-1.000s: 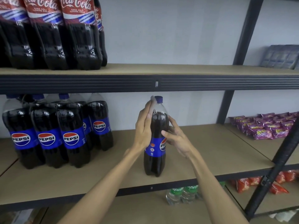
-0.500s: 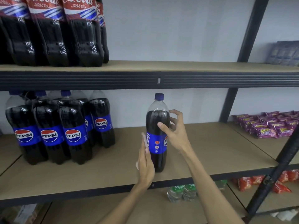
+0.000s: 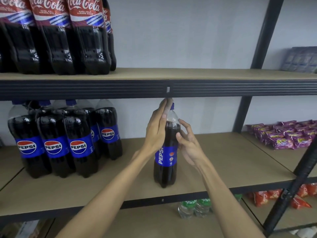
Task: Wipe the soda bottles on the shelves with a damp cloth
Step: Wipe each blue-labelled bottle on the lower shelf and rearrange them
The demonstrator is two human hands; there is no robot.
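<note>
We are standing a single cola bottle (image 3: pixel 165 158) upright on the middle shelf (image 3: pixel 223 160), close to its front edge and about halfway along it. The bottle's blue label is turned sideways to us and its blue cap (image 3: pixel 172 105) is sitting just under the front lip of the upper shelf (image 3: pixel 188 73).

Our left hand (image 3: pixel 157 129) is lying flat against the bottle's left shoulder, its straight fingers reaching up past the neck to the cap, so it is pressing rather than gripping. Something pale is showing between those fingers and the neck, but it is too blurred for us to tell whether it is a cloth.

Our right hand (image 3: pixel 188 145) is holding the bottle from the right, thumb on the front above the label and curled fingers going round the far side.

A cluster of the same blue-labelled bottles (image 3: pixel 51 143) is standing well apart at the left end of the middle shelf. Red-labelled bottles (image 3: pixel 68 40) are standing at the left end of the upper shelf. Purple snack packs (image 3: pixel 283 136) are lying on the neighbouring shelf to the right, beyond a dark post (image 3: pixel 257 48). Green-capped bottles (image 3: pixel 193 208) are sitting on the shelf below.
</note>
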